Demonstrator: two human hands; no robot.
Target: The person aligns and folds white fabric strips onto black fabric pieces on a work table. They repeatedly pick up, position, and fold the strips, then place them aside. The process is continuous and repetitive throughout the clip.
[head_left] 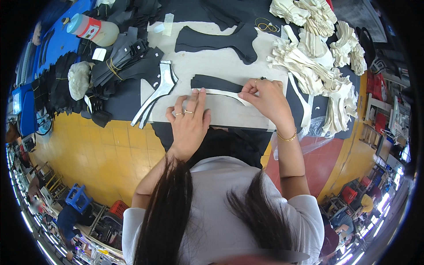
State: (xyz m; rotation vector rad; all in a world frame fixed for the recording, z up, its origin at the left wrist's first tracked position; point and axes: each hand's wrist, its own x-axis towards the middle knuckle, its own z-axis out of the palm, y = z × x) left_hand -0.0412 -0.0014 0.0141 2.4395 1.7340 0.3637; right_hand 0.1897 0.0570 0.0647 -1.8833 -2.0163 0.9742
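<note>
A curved black fabric piece lies on the pale board in front of me, with a narrow white strip along its near edge. My left hand rests flat with its fingers stretched out, two fingertips pressing the left end of the strip. At the other end, my right hand pinches the strip between thumb and fingers. Just left of my left hand lies a stack of curved black pieces with a shiny whitish piece on top. Farther back on the board, larger black fabric pieces lie flat.
Bundled cream fabric pieces crowd the table's right side. At the left are tied black pieces, a clear plastic bundle and a bottle with a light-blue cap. The pale board covers the middle; rubber bands lie behind.
</note>
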